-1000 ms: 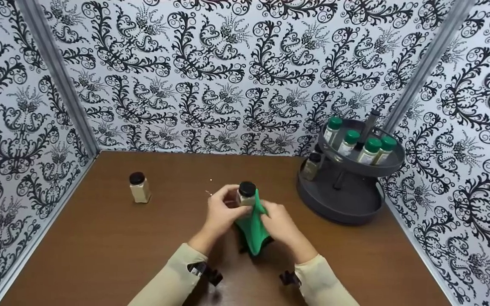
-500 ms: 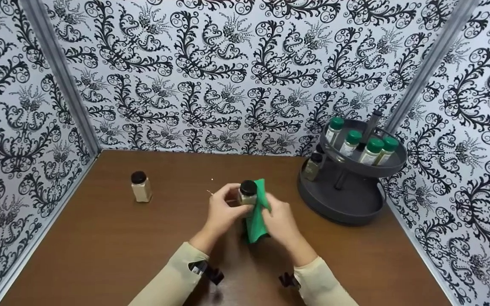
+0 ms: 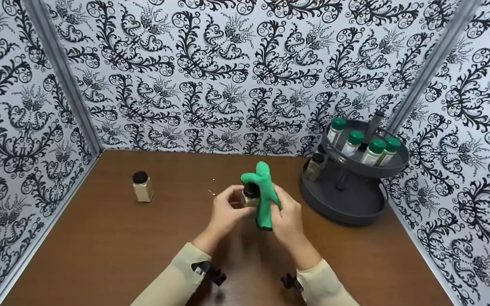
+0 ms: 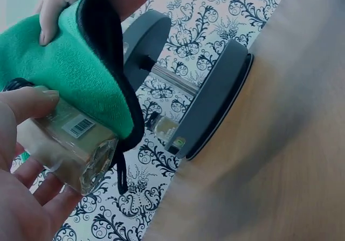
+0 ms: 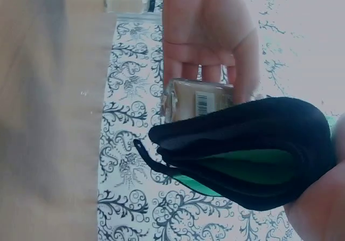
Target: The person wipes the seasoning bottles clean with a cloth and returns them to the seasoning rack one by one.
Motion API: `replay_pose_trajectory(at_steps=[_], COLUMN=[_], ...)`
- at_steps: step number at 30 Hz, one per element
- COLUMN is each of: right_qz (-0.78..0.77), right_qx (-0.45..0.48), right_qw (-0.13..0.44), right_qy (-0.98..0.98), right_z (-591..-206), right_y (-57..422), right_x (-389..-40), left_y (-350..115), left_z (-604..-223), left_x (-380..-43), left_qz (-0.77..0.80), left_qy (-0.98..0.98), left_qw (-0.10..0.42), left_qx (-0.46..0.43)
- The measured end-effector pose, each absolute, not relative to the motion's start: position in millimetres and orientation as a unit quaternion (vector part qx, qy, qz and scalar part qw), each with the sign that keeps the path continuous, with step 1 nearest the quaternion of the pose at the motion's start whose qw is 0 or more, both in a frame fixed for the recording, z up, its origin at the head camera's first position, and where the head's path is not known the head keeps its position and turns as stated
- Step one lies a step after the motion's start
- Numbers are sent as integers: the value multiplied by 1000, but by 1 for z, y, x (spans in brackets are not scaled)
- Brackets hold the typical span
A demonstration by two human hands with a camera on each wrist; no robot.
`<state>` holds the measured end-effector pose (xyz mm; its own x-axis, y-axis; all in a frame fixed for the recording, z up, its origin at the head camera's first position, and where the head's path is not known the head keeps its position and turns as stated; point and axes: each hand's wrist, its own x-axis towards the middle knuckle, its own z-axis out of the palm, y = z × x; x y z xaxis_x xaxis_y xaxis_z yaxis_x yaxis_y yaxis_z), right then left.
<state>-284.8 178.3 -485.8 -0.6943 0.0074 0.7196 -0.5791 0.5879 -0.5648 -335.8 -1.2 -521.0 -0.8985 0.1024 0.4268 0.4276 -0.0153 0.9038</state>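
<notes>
My left hand (image 3: 224, 213) grips a clear square spice jar (image 4: 70, 144) with a black cap, pale tan powder inside and a barcode label. The thumb lies across the jar's near side, fingers behind it. In my right hand (image 3: 288, 217) is a green cloth (image 3: 265, 193) with black edging, folded and pinched between thumb and fingers. The cloth lies against the jar's right side, and one fold curls behind the black cap in the head view. Seen from the right wrist, the black edge of the cloth (image 5: 242, 138) covers part of the jar.
A second black-capped jar (image 3: 143, 190) stands on the brown table (image 3: 113, 238) at left. At right is a dark grey two-tier rack (image 3: 343, 208), with several green-capped jars (image 3: 372, 154) on top and a dark-capped jar (image 3: 314, 168) below. Small pale specks (image 3: 212, 192) lie near the left hand.
The green cloth, which hung below the jar, now reaches up beside and behind its cap. My right hand has shifted slightly right; the left hand keeps its hold on the jar.
</notes>
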Motion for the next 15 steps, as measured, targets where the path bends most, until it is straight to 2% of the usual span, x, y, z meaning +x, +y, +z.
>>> replay_pose_trajectory(at_steps=[2, 7, 9, 11, 15], right_qz=[407, 364, 363, 381, 427], right_qx=[169, 138, 134, 135, 155], right_qw=[319, 167, 148, 177, 308], right_qy=[-839, -906, -910, -897, -836], right_z=[-492, -507, -507, -505, -495], right_y=[178, 181, 182, 182, 182], right_x=[-289, -301, -302, -301, -293], left_y=[-2, -5, -5, -4, -1], left_z=[-521, -518, -517, -516, -517], left_x=[-337, -337, -335, -334, -331], left_qz=[-682, -681, -682, -684, -685], left_qy=[-696, -696, -693, -690, -689], left_qw=[123, 130, 132, 131, 122], left_qx=[-189, -189, -192, -194, -202])
